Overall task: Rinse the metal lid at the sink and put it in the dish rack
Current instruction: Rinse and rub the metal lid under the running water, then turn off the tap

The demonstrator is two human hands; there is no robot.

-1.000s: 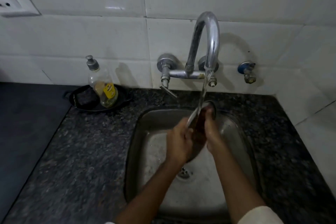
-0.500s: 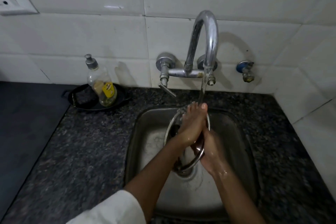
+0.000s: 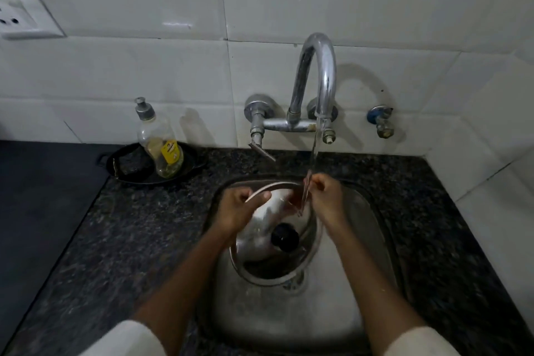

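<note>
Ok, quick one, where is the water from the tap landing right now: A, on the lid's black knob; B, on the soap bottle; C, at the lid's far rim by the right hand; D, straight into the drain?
C: the stream from the tap falls to the far rim of the lid beside the right hand, well above the black knob.

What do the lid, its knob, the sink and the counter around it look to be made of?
The lid looks like polished steel: shiny, with mirror reflections. Its knob is glossy black, probably plastic. The sink seems to be duller brushed stainless steel, grey with soft highlights. The counter looks like polished dark granite, speckled grey on black, though a stone-look surface can't be ruled out.
</note>
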